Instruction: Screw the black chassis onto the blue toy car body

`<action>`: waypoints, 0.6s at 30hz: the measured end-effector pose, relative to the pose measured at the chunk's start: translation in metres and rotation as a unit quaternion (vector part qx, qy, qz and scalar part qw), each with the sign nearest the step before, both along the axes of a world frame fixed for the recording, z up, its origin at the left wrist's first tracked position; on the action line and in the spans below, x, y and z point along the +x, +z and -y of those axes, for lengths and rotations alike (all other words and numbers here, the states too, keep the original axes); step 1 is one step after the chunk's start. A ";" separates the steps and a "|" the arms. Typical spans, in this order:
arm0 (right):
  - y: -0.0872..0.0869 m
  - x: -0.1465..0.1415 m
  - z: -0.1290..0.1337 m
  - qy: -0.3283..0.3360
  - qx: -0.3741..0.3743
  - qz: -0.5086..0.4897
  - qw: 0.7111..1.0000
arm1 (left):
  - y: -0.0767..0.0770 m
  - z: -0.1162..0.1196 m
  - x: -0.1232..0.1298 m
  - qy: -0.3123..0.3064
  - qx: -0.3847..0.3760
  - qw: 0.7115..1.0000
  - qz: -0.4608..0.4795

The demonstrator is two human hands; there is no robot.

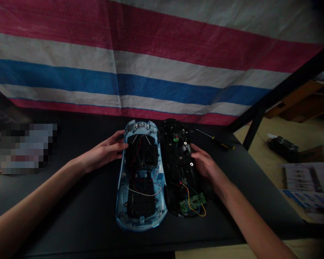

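The blue body shell of a toy car [160,180] lies upside down, showing its black interior and thin red, green and white wires. My left hand [106,151] grips the shell's left edge, thumb on the rim and fingers at the side. Close against the shell's right side is the black car chassis [175,169], its inner workings facing up. My right hand [205,160] holds the chassis by its right edge, the fingers partly hidden. A green circuit board [193,203] with a looped yellow wire sits at the chassis's near end.
A screwdriver [221,143] with a black and yellow handle lies on the black table [83,205], right of the chassis. A striped sheet [151,64] hangs behind. At the left is a pixelated item [29,149]. Beyond the table's right edge, papers [305,180] and a dark object [283,148] lie lower down.
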State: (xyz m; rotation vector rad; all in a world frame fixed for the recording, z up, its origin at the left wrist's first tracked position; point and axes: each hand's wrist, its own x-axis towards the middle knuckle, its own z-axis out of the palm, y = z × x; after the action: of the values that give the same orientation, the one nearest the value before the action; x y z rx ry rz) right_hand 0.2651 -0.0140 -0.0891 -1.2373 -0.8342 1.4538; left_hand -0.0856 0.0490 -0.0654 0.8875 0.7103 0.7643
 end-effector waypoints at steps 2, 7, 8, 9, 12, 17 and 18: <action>0.000 0.001 -0.001 0.007 0.001 -0.011 1.000 | -0.001 -0.001 -0.001 0.003 -0.003 1.000 -0.003; -0.003 0.003 -0.003 0.010 0.007 -0.026 1.000 | -0.001 0.000 -0.001 0.010 -0.012 1.000 -0.013; -0.003 0.003 -0.003 0.009 0.007 -0.022 1.000 | -0.001 0.000 -0.001 0.011 -0.011 1.000 -0.014; -0.004 0.004 -0.003 0.009 0.008 -0.018 1.000 | -0.001 0.000 -0.001 0.011 -0.009 1.000 -0.015; -0.003 0.004 -0.002 0.024 0.010 -0.016 1.000 | 0.000 0.000 0.000 0.010 -0.008 1.000 -0.012; 0.002 0.005 0.000 0.050 0.000 0.002 0.999 | -0.001 -0.001 -0.001 0.008 -0.012 1.000 -0.004; 0.003 0.006 0.000 0.050 -0.002 0.009 0.999 | -0.001 -0.001 -0.001 0.007 -0.009 1.000 -0.002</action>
State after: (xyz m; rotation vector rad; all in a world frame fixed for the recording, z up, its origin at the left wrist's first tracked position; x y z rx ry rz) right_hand 0.2708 -0.0141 -0.0861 -1.2292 -0.9169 1.5254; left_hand -0.0862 0.0498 -0.0667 0.8684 0.7268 0.7679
